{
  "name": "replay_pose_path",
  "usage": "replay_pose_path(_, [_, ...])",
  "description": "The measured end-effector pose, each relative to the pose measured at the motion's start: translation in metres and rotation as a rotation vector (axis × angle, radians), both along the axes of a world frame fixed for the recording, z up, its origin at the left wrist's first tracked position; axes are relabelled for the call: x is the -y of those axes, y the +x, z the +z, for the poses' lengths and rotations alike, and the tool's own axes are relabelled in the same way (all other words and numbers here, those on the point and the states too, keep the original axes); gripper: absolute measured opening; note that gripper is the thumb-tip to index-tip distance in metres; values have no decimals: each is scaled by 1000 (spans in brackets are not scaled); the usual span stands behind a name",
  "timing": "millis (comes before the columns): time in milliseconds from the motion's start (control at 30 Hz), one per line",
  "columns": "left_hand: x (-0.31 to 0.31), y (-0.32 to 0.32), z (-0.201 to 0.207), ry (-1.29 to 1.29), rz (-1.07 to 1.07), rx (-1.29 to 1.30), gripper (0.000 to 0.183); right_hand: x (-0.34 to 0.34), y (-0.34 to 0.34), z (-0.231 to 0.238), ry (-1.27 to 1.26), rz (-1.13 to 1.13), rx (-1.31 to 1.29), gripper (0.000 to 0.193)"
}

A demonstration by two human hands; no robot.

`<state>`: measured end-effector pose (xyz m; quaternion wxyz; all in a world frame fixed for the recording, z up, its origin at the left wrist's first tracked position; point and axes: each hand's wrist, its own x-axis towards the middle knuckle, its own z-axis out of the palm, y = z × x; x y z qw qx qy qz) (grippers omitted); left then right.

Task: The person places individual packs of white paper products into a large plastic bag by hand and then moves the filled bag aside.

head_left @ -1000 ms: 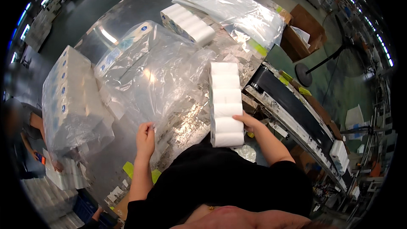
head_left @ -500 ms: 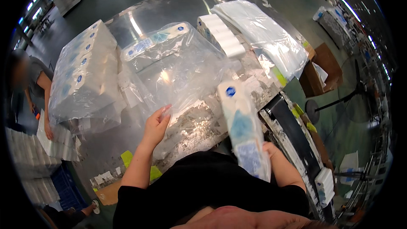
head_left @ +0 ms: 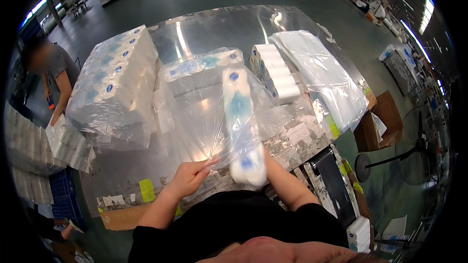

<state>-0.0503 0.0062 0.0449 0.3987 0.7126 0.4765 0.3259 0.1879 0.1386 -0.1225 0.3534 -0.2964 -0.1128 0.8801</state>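
My left hand (head_left: 194, 175) pinches the edge of a large clear plastic bag (head_left: 195, 112) that lies on the metal table. A long wrapped pack of toilet rolls (head_left: 239, 112), white with blue print, is in my right hand (head_left: 269, 159), its far end inside the bag's opening. My right fingers are mostly hidden behind the pack. Deeper in the bag lies a similar toilet roll pack (head_left: 204, 67). Right of the bag, one more pack (head_left: 275, 75) rests on the table by itself.
A large filled bag of packs (head_left: 114, 83) stands at the left. Flat clear bags (head_left: 319, 78) are stacked at the right, above a dark conveyor (head_left: 336, 185). Beyond are a cardboard box (head_left: 378, 122) and a fan (head_left: 414, 141). Another person (head_left: 61, 73) works at the far left.
My right hand has swung the toilet roll pack left and forward, from beside my body into the bag's opening. My left hand keeps hold of the bag edge. The head view has shifted.
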Motion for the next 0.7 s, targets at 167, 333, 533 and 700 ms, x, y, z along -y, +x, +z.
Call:
replay_pose_path(167, [-3, 17, -13, -97, 59, 22, 29, -53, -65, 20, 454, 245, 324, 62])
replay_pose_path(333, [-14, 21, -41, -161, 141, -115, 27, -20, -34, 26, 606, 637, 537, 43])
replay_pose_path(533, [-20, 12, -78, -339, 265, -184, 27, -50, 182, -25, 101, 467, 620, 24])
replay_pose_path(700, [-34, 28, -80, -363, 252, -140, 26, -142, 275, -34, 185, -355, 932, 49])
